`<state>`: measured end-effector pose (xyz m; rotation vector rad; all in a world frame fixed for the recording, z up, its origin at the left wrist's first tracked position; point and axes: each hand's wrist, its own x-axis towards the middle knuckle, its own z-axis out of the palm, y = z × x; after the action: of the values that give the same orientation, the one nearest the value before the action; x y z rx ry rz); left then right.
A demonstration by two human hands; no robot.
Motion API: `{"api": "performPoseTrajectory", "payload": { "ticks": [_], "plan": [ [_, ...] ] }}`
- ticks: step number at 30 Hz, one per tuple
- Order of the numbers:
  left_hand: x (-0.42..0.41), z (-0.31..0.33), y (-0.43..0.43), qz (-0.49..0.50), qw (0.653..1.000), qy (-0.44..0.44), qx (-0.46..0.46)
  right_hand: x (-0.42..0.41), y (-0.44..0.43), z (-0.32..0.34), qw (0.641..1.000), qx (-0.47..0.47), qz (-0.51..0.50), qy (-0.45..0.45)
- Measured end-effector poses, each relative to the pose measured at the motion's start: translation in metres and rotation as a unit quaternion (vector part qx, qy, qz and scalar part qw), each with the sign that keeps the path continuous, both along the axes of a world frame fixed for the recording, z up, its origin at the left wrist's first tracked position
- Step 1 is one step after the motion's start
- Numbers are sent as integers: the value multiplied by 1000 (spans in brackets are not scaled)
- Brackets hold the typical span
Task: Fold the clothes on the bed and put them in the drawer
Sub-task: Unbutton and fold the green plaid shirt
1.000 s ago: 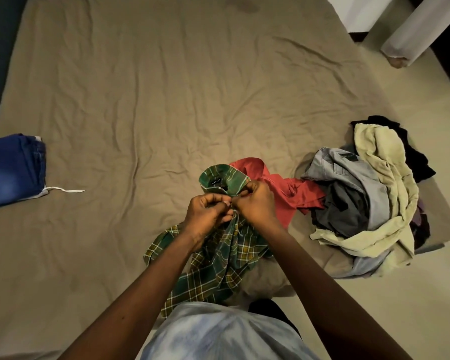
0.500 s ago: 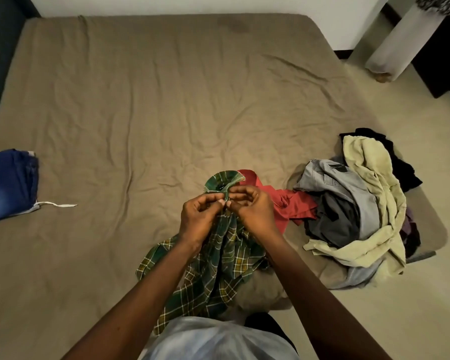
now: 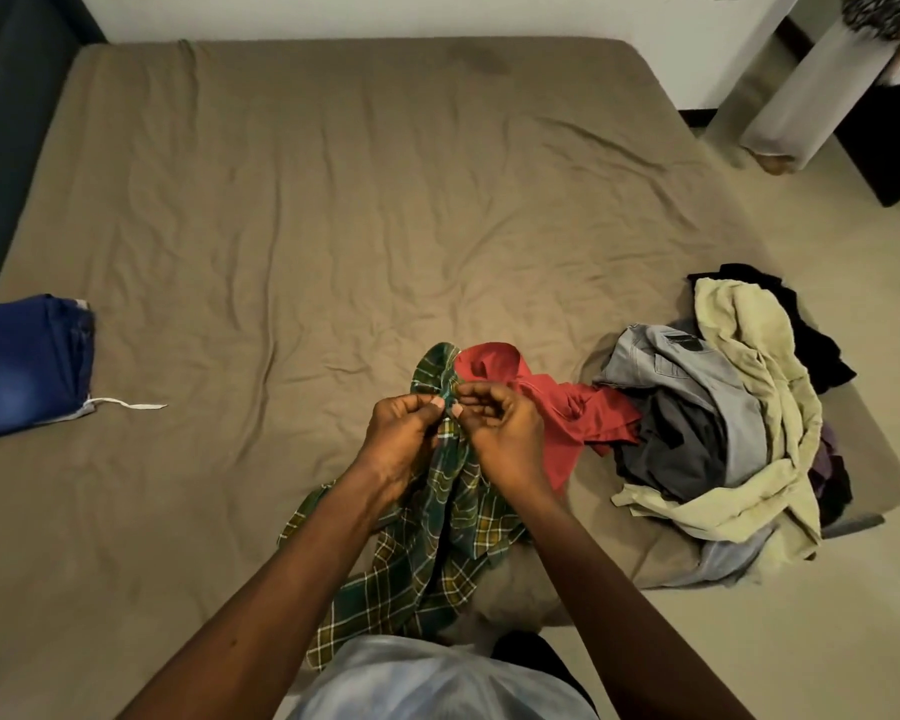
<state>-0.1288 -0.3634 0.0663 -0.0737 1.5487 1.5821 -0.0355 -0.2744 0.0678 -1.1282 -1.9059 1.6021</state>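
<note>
Clothes are lying in a loose heap (image 3: 723,423) at the near right corner of the bed (image 3: 333,226). One of them, a green plaid shirt (image 3: 437,517), is hanging from the person's hands over the near edge, its collar lifted and its tail trailing down toward the person's body. The left hand (image 3: 401,444) and the right hand (image 3: 505,439) are both pinching the shirt front just under the collar, fingertips meeting, which suggests they are working a top button through its hole before folding. To do this well, one hand should be holding the buttonhole edge taut while the other is tipping the button through sideways. The shirt is then best laid face down on the bare sheet ahead, not on the red garment (image 3: 567,413) lying just behind it. Folded blue jeans (image 3: 22,366) are resting at the bed's left edge, with a white strip (image 3: 131,405) trailing from them. A dark patch (image 3: 684,345) is showing on the grey trousers (image 3: 697,387) in the heap, but any writing on it is too small to read, and nothing else legible is showing.
</note>
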Motion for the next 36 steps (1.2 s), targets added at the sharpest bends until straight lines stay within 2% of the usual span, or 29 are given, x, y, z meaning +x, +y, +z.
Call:
{"api": "performPoseTrajectory", "payload": {
  "ticks": [4, 6, 10, 13, 16, 21, 23, 25, 26, 28, 29, 30, 31, 32, 33, 34, 36],
  "plan": [
    [-3, 1, 3, -25, 994, 101, -43, 0, -2, -1, 1000, 21, 8, -1],
    [-5, 2, 3, -10, 992, 120, -46, -1, -1, -1, 999, 47, 9, 15],
    [-6, 6, 4, 42, 996, 68, -27, -2, 0, -2, 997, 49, 8, 61],
    [-11, 12, 2, 54, 998, -12, -10, -3, 0, -6, 995, -29, 10, 99],
    [-19, 18, -6, 26, 997, -62, 25, -2, 1, -6, 987, -99, 18, 128],
    [-34, 39, 1, 100, 987, -95, 86, -16, 2, 7, 977, -157, 97, 110],
    [-49, 50, 6, 106, 980, -93, 141, -28, 6, 13, 987, -114, 83, 80],
    [-62, 64, 7, 46, 982, -34, 179, -40, 15, 23, 992, -67, 68, 78],
    [-69, 66, 7, -10, 987, 35, 157, -49, 21, 31, 991, -82, 52, 93],
    [-81, 68, 3, -126, 974, 180, 59, -69, 35, 52, 981, -151, 21, 121],
    [-88, 64, -2, -170, 960, 221, 9, -76, 41, 60, 983, -146, 26, 110],
    [-100, 64, -5, -209, 944, 255, -30, -84, 49, 72, 992, -87, 57, 77],
    [-113, 63, -9, -240, 926, 284, -62, -86, 58, 78, 993, 14, 114, 15],
    [-128, 64, -15, -265, 904, 321, -96, -86, 66, 84, 975, 119, 178, -56],
    [-142, 68, -20, -280, 875, 372, -133, -84, 75, 90, 939, 216, 240, -116],
    [-153, 72, -27, -289, 842, 422, -174, -82, 84, 92, 900, 291, 295, -136],
    [-172, 82, -36, -278, 790, 496, -228, -81, 100, 96, 828, 407, 372, -106]
  ]
}}
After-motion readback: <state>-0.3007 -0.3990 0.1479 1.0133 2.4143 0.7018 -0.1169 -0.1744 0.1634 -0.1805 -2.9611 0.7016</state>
